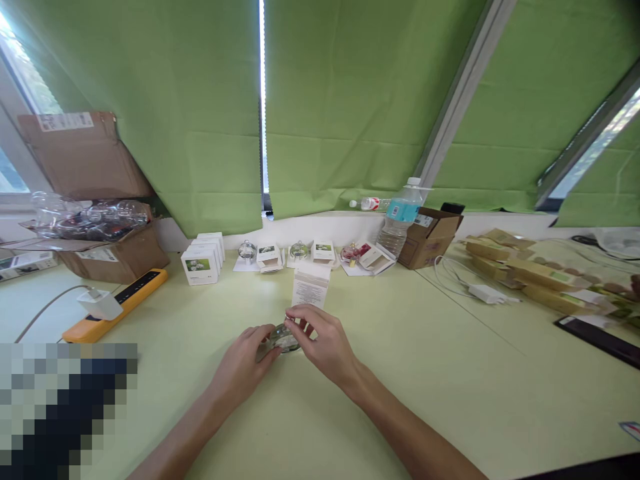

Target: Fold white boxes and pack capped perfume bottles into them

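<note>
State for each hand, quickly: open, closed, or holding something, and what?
Left hand: closed around the small glass bottle.
Right hand: fingers pinching the top of the same bottle.

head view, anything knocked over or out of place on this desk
A red-labelled bottle lies on its side on the window ledge, by the upright blue-labelled bottle. No spill shows. The left hand and right hand hold a small clear item.

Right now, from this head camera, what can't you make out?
Head view: the small glass piece is mostly covered by the left hand and right hand; its shape is unclear.
Print on the white box: too small to read.
Lower left: a pixelated patch hides whatever lies there.
Black slab: cut off by the right edge.
</note>
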Demonstrator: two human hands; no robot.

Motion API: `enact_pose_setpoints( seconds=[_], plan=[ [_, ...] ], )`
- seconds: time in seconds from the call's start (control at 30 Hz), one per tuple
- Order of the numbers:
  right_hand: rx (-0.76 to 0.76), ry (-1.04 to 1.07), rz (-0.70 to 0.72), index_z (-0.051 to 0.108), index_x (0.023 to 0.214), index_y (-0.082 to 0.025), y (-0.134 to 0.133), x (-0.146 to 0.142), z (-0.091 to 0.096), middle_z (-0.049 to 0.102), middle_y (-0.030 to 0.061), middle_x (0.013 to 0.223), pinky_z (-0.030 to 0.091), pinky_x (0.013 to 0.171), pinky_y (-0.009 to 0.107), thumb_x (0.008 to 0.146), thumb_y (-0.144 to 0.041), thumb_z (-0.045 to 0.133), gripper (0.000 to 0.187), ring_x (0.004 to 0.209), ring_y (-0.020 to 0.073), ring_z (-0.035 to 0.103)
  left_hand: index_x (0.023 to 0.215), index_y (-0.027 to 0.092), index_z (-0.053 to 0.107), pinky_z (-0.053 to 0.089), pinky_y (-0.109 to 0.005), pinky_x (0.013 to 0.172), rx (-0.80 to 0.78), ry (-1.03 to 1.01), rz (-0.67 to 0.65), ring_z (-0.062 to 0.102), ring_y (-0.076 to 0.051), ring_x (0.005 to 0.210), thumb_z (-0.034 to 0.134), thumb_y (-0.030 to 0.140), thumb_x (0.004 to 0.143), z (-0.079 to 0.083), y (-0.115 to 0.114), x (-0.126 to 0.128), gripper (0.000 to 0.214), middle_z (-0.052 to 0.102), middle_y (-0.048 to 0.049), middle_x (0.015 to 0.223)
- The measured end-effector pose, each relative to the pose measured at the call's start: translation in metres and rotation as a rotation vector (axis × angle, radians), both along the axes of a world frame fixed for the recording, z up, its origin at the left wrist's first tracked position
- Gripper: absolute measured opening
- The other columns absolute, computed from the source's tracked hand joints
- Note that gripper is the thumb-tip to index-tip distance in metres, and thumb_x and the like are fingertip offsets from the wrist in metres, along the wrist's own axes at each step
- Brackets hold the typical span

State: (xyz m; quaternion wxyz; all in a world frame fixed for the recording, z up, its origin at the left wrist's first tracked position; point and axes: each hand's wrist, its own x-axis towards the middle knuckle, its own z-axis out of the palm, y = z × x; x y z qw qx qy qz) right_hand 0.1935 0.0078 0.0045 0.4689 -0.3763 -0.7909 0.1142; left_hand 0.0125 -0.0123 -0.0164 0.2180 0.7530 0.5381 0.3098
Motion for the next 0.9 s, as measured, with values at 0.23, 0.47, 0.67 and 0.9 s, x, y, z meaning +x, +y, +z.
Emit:
enact_pose_setpoints(
  seconds=[0.23,0.47,0.67,0.9],
  plan=[
    [-0.03,-0.015,0.04,0.062,0.106,-0.023,0.0009,0.0022,0.0003,0.067,0.0044,0.097,0.053,0.059,0.026,0.088,-0.024,0.051,0.021,0.066,0.0126,0.06,0.108,0.025,0.058,0.045,-0.034,0.078,0.007,0.0,-0.008,0.058,-0.023,0.093,0.048,0.031,0.085,0.0018,-0.0008,0.0,0.026,0.066,-0.0044,0.101],
    [-0.057,-0.083,0.015,0.062,0.105,-0.025,0.001,0.0042,0.0026,0.068,0.0018,0.095,0.052,0.06,0.027,0.087,-0.024,0.054,0.02,0.061,0.0119,0.059,0.109,0.025,0.058,0.045,-0.033,0.077,0.014,0.004,-0.007,0.058,-0.022,0.092,0.049,0.03,0.084,0.0001,-0.0002,-0.0009,0.026,0.066,-0.0038,0.101],
    [-0.019,-0.118,0.01,0.064,0.094,-0.023,-0.0007,0.0023,0.001,0.069,0.0034,0.092,0.05,0.059,0.025,0.089,-0.025,0.05,0.015,0.061,0.0122,0.06,0.11,0.026,0.058,0.046,-0.033,0.075,0.015,0.008,0.001,0.059,-0.022,0.089,0.048,0.03,0.084,0.0004,-0.0005,-0.0009,0.028,0.066,-0.0042,0.098],
    [-0.045,-0.148,0.009,0.061,0.093,-0.023,-0.0013,0.0043,0.0028,0.069,0.0019,0.096,0.049,0.06,0.026,0.089,-0.024,0.051,0.011,0.057,0.0114,0.058,0.109,0.026,0.059,0.046,-0.032,0.076,0.009,0.014,-0.009,0.059,-0.022,0.093,0.049,0.031,0.085,0.0021,0.0001,-0.0013,0.026,0.066,-0.004,0.1]
  ],
)
